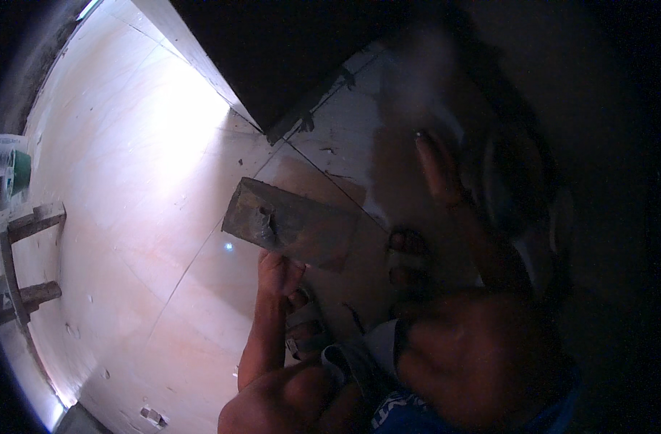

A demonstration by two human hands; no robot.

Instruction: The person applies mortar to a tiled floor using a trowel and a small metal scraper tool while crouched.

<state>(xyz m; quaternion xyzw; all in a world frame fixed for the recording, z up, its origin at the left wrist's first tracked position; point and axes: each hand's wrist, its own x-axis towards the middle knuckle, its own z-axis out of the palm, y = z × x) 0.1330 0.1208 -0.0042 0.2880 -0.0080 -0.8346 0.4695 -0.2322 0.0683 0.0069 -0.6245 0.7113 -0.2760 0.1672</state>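
My left hand [278, 275] is closed under the near edge of a flat rectangular board [308, 229], dark and smeared with grey. A small lump of grey paste [266, 224] lies on the board's left half. In the shadow to the right, my right hand [439, 170] reaches forward with its fingers stretched out. A small pale spot shows at its fingertips; the dimness hides whether it is more than a nail. Nothing graspable is visible in that hand.
A dark panel with a pale edge [233, 90] stands ahead over the tiled floor [128, 217]. Left are a wooden frame [37, 220] and a green container [19, 172]. My sandalled feet [406, 253] are below, and a crumpled scrap [153, 416] lies lower left. Deep shadow covers the right.
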